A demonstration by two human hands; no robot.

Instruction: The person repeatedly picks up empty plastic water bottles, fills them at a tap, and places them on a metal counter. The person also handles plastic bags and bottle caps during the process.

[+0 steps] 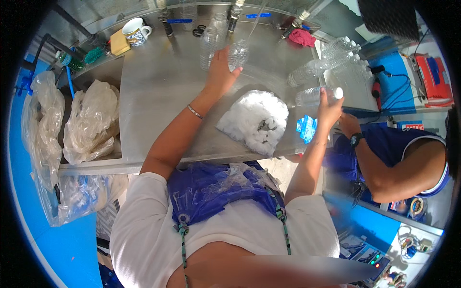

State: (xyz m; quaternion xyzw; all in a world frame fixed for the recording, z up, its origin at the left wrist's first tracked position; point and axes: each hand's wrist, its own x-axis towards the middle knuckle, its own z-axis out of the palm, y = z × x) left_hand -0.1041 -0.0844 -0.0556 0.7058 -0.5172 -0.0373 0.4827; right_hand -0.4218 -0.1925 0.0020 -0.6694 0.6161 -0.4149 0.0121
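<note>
My left hand is around an uncapped clear plastic bottle, thumb at its near side. A thin clear line, stream or tube, slants down to its mouth. Just left stand more clear bottles, close together. With my right hand I grip a clear bottle with a white cap, tilted over the steel counter's right side. Between my arms lies a clear plastic bag of white caps, its top open. Blue-and-white printed packets or labels lie beside my right wrist.
Capped bottles lean in a group at the right. A co-worker's arm reaches close to my right hand. Valve taps, scissors, a red cloth and a mug line the back. Plastic bags fill the left sink.
</note>
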